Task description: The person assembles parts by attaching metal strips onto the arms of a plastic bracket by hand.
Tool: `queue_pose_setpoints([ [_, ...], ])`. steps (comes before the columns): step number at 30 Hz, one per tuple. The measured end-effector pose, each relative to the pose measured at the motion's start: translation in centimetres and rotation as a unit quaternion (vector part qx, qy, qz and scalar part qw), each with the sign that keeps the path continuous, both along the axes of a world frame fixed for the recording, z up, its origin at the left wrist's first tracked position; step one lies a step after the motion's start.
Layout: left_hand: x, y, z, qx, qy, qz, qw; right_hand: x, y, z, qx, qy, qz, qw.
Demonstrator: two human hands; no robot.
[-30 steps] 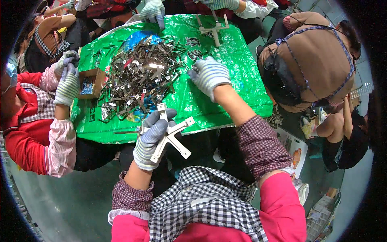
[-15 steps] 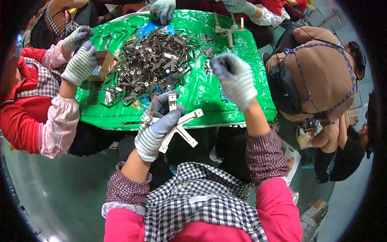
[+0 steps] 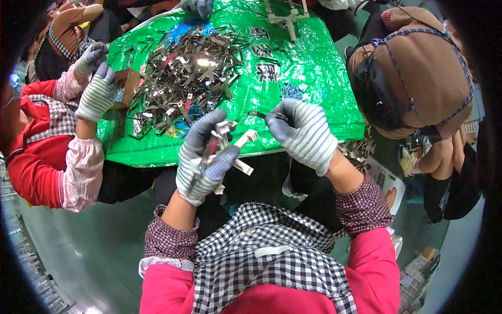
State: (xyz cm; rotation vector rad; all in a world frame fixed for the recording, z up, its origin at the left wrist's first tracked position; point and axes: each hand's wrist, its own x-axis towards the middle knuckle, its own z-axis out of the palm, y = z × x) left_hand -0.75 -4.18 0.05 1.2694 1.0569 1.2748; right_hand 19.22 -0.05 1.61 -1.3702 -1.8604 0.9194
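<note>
Over the counter's (image 3: 330,68) near edge, the left hand (image 3: 201,157) grips the white branched frame (image 3: 244,139), seemingly by one side so its other limbs stay clear. The right hand (image 3: 303,128), fingers pinched, holds a thin dark strip (image 3: 256,113) by one end, probably keeping the rest exposed (the metal pile (image 3: 178,83) sits toward the left edge). Both forearms angle inward.
</note>
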Motion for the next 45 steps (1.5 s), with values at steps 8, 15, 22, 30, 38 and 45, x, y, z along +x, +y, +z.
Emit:
queue_pose_setpoints([
  [8,-0.3,1.2,-0.6,0.192,0.231,-0.157,0.941,0.3,-0.2,-0.7,-0.074,-0.024,0.032,0.996],
  [15,-0.4,0.7,-0.2,0.075,0.228,-0.122,0.963,0.9,-0.1,-0.6,-0.089,0.048,0.087,0.991],
  [22,-0.8,0.7,0.2,-0.006,0.169,-0.115,0.979,8.7,4.7,-2.4,-0.103,-0.163,-0.094,0.977],
  [30,-0.5,0.9,-0.4,-0.002,0.154,-0.150,0.977,5.0,4.5,-2.5,-0.092,-0.317,-0.013,0.944],
  [38,-0.6,0.6,0.7,-0.053,0.141,-0.147,0.978,6.6,6.4,-5.2,0.022,-0.099,-0.058,0.993],
  [45,-1.2,0.7,-0.5,-0.042,0.147,-0.148,0.977,5.8,3.9,-3.4,-0.059,-0.096,-0.022,0.993],
])
